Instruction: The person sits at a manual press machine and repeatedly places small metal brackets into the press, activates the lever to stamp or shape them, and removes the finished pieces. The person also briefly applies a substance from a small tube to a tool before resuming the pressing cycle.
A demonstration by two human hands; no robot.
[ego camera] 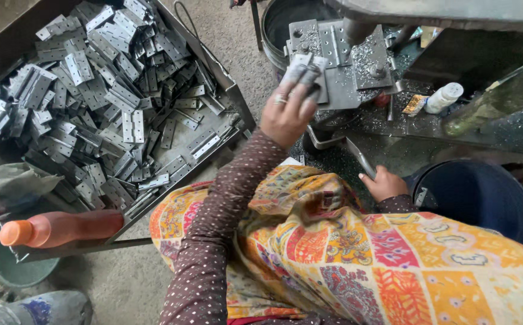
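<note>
My left hand, with a ring on one finger, is raised and shut on a small stack of grey metal hinges. It holds them against the edge of the steel jig plate of a machine. Metal shavings cover that plate. My right hand rests lower down, fingers curled on the end of a slanted metal bar under the machine. Both arms wear brown dotted sleeves, and a bright patterned cloth lies over my lap.
A large metal tray heaped with several loose hinges fills the left. An orange bottle lies at its near edge above a green bowl. A dark blue bucket stands right; a small white bottle lies on the machine bed.
</note>
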